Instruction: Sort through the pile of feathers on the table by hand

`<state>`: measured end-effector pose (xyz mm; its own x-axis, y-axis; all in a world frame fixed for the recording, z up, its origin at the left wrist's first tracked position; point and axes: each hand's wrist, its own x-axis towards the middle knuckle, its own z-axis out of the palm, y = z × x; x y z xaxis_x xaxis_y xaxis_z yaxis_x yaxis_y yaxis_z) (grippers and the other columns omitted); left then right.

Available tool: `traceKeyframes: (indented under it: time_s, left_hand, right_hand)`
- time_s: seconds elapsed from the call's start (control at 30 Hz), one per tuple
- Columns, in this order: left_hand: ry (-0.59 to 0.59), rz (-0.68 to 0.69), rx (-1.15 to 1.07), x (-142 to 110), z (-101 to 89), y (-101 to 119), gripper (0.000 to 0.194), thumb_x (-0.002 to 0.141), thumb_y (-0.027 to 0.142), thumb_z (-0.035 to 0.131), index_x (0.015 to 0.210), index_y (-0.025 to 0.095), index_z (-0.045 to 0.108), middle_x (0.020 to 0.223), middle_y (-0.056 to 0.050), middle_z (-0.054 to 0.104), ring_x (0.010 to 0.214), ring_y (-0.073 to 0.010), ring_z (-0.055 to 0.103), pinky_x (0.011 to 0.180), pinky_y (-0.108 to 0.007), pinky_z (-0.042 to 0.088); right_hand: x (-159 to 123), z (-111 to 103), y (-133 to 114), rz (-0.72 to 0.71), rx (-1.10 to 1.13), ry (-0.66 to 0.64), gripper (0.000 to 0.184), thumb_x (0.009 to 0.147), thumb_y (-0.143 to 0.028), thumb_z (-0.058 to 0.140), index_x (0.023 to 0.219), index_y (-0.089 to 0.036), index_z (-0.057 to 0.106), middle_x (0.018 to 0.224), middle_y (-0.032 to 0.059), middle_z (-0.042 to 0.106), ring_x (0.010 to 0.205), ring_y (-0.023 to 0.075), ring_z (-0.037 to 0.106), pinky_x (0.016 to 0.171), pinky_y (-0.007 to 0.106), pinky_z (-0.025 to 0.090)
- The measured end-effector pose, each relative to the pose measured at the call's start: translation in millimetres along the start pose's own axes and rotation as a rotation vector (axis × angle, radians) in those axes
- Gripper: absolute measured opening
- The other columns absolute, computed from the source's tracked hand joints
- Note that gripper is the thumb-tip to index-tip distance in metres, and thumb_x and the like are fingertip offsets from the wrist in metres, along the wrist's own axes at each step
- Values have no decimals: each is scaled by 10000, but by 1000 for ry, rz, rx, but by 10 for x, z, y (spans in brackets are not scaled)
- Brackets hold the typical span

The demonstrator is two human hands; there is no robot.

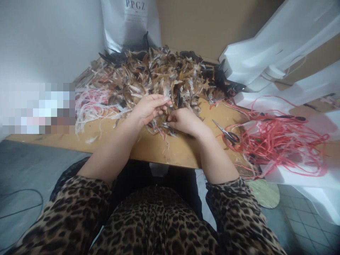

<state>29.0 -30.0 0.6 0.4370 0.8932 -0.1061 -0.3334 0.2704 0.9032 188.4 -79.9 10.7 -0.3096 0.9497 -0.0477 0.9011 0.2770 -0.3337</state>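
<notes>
Leopard-print fabric top [154, 219] nearest. Bare left hand [151, 108], bare right hand [183, 120]: fingertips curled close, clamped or not I can't make out. Brown-white feather heap [162, 72] just beyond, on tan wooden tabletop [183, 153]; weak pinch could scatter some.

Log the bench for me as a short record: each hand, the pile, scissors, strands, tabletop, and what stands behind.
Left hand: at the pile's front, fingers bent; held item unclear
Right hand: beside the left, fingers curled down; held item unclear
Feather pile: brown, white and black, loosely heaped
Scissors: right of both hands, black handles
Red strands: tangled heap, far right
Pink and white strands: left of the hands
Tabletop: yellow-brown
Bag: behind the pile, marked PPGZ
</notes>
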Motion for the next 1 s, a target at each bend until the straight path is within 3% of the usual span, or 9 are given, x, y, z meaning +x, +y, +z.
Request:
traceKeyframes:
  time_s: [0.13,0.33,0.43,0.53,0.73,0.9,1.0]
  left_hand:
    - [-55,-4,17,-6,-9,0,145,705,192,786,762,94,696,767,-41,716,538,-33,563,448,-131,385]
    - [-58,-8,1,-12,10,3,143,705,194,784,737,90,691,739,-38,704,514,-28,543,407,-121,341]
    - [-58,-30,-5,-12,13,-1,125,717,179,775,748,92,690,756,-41,713,519,-27,555,407,-115,345]
    - [-61,-58,-28,-13,14,1,89,742,151,752,751,88,689,748,-41,713,502,-24,554,403,-112,355]
    - [-92,-133,-112,-18,9,-2,29,801,95,686,779,77,685,785,-69,733,528,-38,604,423,-106,399]
    - [-121,-189,-159,-14,-2,-23,30,836,82,652,815,82,674,883,-108,756,599,-68,663,448,-115,435]
    - [-120,-218,-174,-4,0,-32,42,845,75,639,844,82,681,838,-96,747,643,-95,695,447,-115,441]
  right_hand:
    - [12,6,-11,6,-14,-14,152,752,-148,597,764,-169,746,752,77,722,690,177,599,664,302,388]
    - [-61,-224,256,-15,656,236,97,723,-221,675,703,-131,704,603,-2,629,553,90,500,581,248,391]
    - [-69,-287,342,39,854,382,95,697,-228,705,703,-138,675,550,-32,574,495,68,457,515,225,360]
    - [-55,-301,345,47,964,520,94,706,-229,706,715,-158,645,566,-33,591,487,75,501,497,216,385]
    - [-19,-256,281,-42,911,729,98,762,-270,697,760,-194,634,639,-21,641,569,106,590,559,240,480]
    - [-22,-80,249,-157,587,884,79,829,-286,653,807,-210,654,761,-4,682,689,125,617,683,284,525]
    - [-41,26,211,-294,437,875,83,862,-252,614,802,-213,656,843,20,695,827,154,647,798,328,533]
